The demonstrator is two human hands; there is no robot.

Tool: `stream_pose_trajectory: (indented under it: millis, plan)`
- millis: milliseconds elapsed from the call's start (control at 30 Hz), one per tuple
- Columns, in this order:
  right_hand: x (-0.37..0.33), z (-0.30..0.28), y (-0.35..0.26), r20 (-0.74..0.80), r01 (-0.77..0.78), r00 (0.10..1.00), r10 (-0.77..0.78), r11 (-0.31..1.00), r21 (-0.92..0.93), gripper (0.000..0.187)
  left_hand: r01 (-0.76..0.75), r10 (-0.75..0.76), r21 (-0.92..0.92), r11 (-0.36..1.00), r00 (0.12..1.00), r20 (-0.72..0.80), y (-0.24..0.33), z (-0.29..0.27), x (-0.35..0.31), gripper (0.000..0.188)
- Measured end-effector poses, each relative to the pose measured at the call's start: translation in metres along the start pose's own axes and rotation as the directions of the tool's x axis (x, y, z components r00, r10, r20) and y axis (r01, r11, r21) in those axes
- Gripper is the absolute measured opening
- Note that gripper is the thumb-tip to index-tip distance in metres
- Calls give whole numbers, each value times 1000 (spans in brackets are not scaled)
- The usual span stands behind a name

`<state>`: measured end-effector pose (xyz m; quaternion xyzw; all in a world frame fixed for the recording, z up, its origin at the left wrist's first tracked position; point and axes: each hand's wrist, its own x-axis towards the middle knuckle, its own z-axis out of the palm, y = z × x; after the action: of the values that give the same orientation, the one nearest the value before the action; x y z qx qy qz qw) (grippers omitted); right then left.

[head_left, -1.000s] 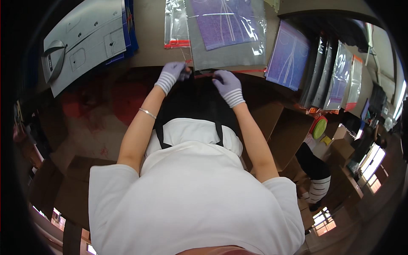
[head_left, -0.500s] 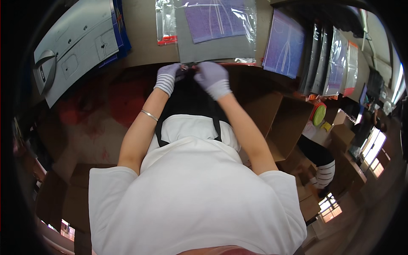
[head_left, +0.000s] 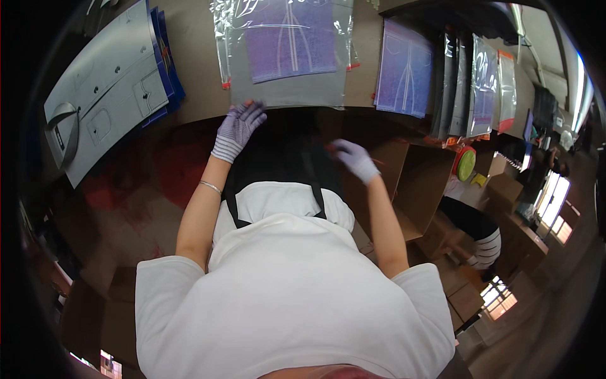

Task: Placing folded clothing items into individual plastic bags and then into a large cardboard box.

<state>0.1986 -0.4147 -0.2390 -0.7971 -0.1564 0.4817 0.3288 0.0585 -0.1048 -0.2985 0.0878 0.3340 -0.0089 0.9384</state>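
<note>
In the head view, the bag [head_left: 287,95] lies flat on the bench [head_left: 196,63], ahead of both hands and closer to the left one. Clear film shines over its upper part, where a purple sheet [head_left: 292,57] shows; the lower part is plain grey and comes down to the bench's near edge. Red-trimmed film sticks out on both sides of it.

The left grip [head_left: 242,126], in a pale purple glove with a striped cuff, is released: its fingers reach forward, nearly straight, with their tips at the bag's near left corner. Whether they touch the bag cannot be told. A bracelet [head_left: 210,186] circles the forearm below.

The right grip [head_left: 356,159], gloved alike, is off the bench, lower and to the right of the bag, well apart from it. It is blurred, with the fingers pointing inward, so I cannot tell whether it is clenched, released or grasping something small. A carton [head_left: 413,183] stands just to its right.

Left of the bag, a grey sheet [head_left: 107,95] lies aslant with blue sheets [head_left: 169,63] partly under it. Right of the bag is another purple print [head_left: 404,69], next to a row of glossy packs [head_left: 483,85].
</note>
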Motion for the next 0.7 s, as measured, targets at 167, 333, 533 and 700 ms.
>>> stream_pose_trajectory:
  millis: [167, 333, 533, 700]
  plan:
    - [114, 7, -90, 27, 8, 999, -30, 796, 605, 25, -228, 241, -191, 955, 970, 45, 27, 36, 9, 64]
    - [155, -102, -62, -374, 29, 914, 157, 894, 447, 23, -379, 384, -86, 922, 921, 63, 57, 26, 12, 66]
    - [178, -99, -162, -697, -167, 715, -50, 956, -240, 35, -398, 409, 126, 909, 909, -80, 56, 11, 9, 59]
    - [52, -137, -187, -613, 392, 722, -321, 920, -20, 29, -358, 363, 93, 929, 931, -37, 56, 10, 18, 58]
